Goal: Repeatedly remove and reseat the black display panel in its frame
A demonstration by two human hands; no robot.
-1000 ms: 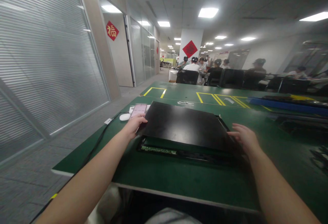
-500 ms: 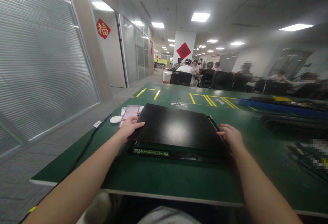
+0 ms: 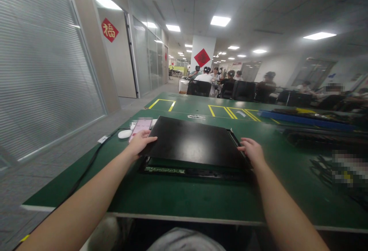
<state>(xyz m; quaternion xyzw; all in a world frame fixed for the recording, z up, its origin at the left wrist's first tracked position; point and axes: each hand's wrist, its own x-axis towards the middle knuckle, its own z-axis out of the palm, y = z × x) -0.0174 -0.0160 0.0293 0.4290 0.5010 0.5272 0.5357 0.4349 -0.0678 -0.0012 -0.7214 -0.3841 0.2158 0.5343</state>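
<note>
A flat, glossy black screen panel lies slightly askew over a thin black frame on the green table. My left hand is closed on the panel's left edge, thumb on top and the other fingers partly hidden. At the right side my right hand holds the edge of the frame, its fingertips pointing inward. A strip of green circuit board shows along the near side of the frame. The panel covers most of what lies beneath it.
A pink-screened phone and a white mouse-like object lie beyond my left hand, near a black cable. A blue tray with dark parts stands at right. Yellow tape marks the green table. Several people sit farther back.
The view has turned slightly, so everything sits a little farther left. Both hands keep their places at the sides of the panel and frame, which look nearly unmoved on the table.
</note>
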